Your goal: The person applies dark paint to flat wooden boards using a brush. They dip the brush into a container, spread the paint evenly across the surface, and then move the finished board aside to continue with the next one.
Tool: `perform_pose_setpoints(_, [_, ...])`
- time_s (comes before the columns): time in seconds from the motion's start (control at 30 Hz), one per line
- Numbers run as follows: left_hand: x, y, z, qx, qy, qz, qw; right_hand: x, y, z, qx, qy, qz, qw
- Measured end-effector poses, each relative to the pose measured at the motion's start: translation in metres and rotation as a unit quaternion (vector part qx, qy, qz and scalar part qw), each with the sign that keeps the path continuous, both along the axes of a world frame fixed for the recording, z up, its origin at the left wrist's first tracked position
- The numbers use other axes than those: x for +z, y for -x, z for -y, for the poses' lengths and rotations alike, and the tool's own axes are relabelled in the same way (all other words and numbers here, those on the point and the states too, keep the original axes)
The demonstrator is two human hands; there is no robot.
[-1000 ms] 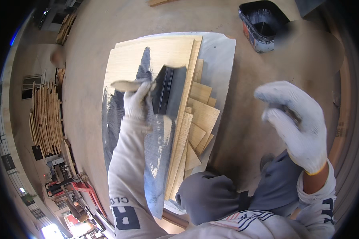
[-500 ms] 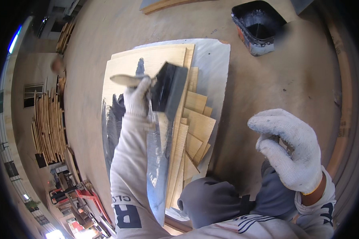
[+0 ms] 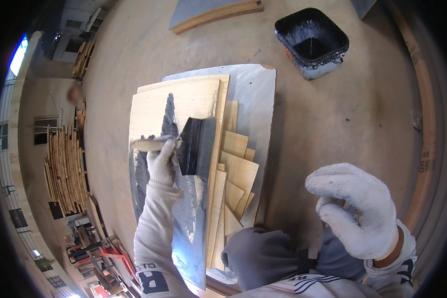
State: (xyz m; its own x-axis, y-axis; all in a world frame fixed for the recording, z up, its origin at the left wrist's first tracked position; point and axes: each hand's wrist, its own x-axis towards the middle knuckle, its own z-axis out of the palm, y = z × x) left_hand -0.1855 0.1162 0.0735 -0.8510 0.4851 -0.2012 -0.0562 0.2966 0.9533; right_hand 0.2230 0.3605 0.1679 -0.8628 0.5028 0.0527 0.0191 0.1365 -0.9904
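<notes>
My gloved left hand (image 3: 162, 164) is closed round the pale wooden handle of a wide flat paintbrush (image 3: 189, 149). The brush's black head lies against a pale wooden board (image 3: 184, 97), by its right-hand edge. Dark, wet-looking paint (image 3: 181, 198) covers much of the board's near part, and a dark streak runs toward its far edge. My gloved right hand (image 3: 355, 208) hangs in the air to the right of the board. Its fingers are loosely curled, a gap shows between fingers and thumb, and I see nothing held in it.
Beneath the board are several unpainted wood pieces (image 3: 236, 171) on a grey sheet (image 3: 258, 99). A paint-smeared black bucket (image 3: 310, 67) stands on the floor at far right. Another grey-topped board (image 3: 211, 15) lies at the far side. Stacked wood strips (image 3: 64, 171) stand at left.
The paintbrush has moved nearer to me and left, with its head now flatter on the board. The whole view has shifted a little. My right hand keeps its curl.
</notes>
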Motion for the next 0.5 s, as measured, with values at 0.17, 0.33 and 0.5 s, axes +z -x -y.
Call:
perform_pose_setpoints(0.17, [-0.015, 0.036, -0.077, -0.001, -0.061, -0.011, 0.998, 0.001, 0.006, 0.002, 0.012, -0.007, -0.012, 1.0])
perform_pose_setpoints(0.33, [-0.012, 0.062, -0.117, -0.033, -0.064, 0.0, 0.997, 0.008, -0.001, 0.006, 0.012, -0.002, -0.017, 1.0])
perform_pose_setpoints(0.5, [-0.004, 0.042, -0.067, -0.028, -0.037, 0.029, 0.999, 0.008, -0.013, 0.005, 0.008, -0.02, -0.023, 1.0])
